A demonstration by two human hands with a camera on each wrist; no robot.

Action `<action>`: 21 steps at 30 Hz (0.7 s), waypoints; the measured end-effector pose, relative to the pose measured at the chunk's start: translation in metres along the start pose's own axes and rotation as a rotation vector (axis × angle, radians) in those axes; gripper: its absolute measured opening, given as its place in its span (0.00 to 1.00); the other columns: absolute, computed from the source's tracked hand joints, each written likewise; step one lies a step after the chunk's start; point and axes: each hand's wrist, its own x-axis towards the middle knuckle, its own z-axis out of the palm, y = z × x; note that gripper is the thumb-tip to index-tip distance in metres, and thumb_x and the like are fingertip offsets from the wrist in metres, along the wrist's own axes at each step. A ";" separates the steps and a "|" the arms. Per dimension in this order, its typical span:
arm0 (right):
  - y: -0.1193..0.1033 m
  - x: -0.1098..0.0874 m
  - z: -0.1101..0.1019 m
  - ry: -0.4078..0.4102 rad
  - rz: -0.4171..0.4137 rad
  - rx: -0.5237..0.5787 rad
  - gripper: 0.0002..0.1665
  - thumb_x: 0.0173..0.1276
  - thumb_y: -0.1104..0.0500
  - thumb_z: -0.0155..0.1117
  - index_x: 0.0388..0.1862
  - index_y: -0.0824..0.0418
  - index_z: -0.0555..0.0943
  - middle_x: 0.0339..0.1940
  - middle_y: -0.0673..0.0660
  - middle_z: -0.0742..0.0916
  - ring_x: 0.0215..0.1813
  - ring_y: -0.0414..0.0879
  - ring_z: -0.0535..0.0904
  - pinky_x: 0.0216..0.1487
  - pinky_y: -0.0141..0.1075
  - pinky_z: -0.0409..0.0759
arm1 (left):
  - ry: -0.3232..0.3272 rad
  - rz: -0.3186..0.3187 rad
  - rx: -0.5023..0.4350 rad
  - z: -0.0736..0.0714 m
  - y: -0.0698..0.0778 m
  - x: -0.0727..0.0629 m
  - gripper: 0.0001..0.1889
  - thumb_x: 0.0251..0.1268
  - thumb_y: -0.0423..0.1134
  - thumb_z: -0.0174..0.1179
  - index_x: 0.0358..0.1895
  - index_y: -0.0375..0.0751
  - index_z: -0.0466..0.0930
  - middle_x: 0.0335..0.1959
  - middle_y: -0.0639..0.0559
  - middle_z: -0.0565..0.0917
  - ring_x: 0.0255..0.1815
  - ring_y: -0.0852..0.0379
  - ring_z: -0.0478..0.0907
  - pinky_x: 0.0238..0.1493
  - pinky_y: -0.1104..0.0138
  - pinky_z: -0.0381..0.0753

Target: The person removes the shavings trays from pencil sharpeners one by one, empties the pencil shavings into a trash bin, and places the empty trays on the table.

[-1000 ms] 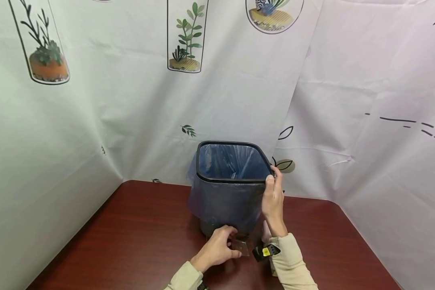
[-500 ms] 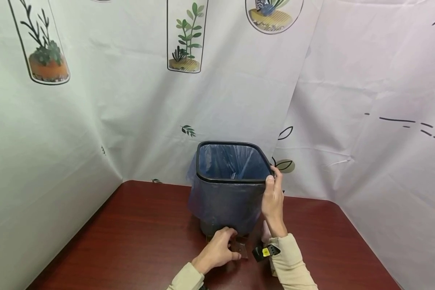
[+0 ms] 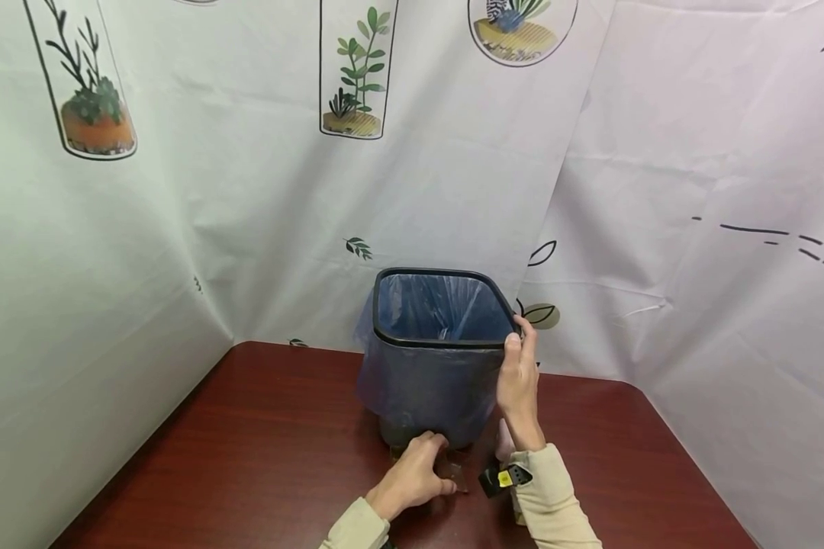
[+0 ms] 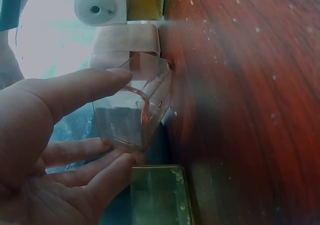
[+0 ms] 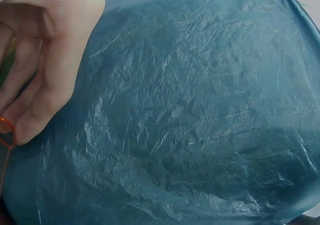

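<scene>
A dark waste bin with a black rim stands on the table, lined with a blue plastic bag folded down outside. My right hand grips the rim's right side, thumb toward me. Low in front of the bin, my left hand pinches a clear plastic piece between thumb and fingers. This piece is angular, with an orange-tinted bent edge and small unreadable lettering. Near the left fingertips lies a green translucent block. In the right wrist view, the left hand shows beside the bag.
The dark red table extends on both sides of the bin. White printed cloth hangs close behind and at the sides. In the left wrist view, a yellow translucent block and a pale round part with a hole appear beyond the thumb.
The clear plastic piece has turned and dropped slightly between my left thumb and fingers. My right hand stays on the rim, and the bin has not moved.
</scene>
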 end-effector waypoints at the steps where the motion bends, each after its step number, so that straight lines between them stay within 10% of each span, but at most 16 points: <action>1: 0.000 0.000 0.000 -0.001 0.002 0.001 0.25 0.74 0.43 0.33 0.68 0.39 0.58 0.46 0.60 0.76 0.29 0.54 0.69 0.28 0.43 0.66 | 0.005 0.005 0.009 0.000 0.000 0.000 0.25 0.40 0.42 0.72 0.44 0.38 0.76 0.38 0.50 0.76 0.41 0.53 0.74 0.40 0.66 0.76; 21: 0.001 0.000 0.000 -0.003 -0.009 -0.002 0.26 0.74 0.43 0.33 0.69 0.43 0.57 0.45 0.60 0.75 0.27 0.53 0.67 0.25 0.41 0.64 | 0.033 0.103 0.133 0.000 0.001 -0.002 0.25 0.38 0.41 0.74 0.42 0.35 0.78 0.35 0.51 0.76 0.34 0.58 0.75 0.33 0.71 0.76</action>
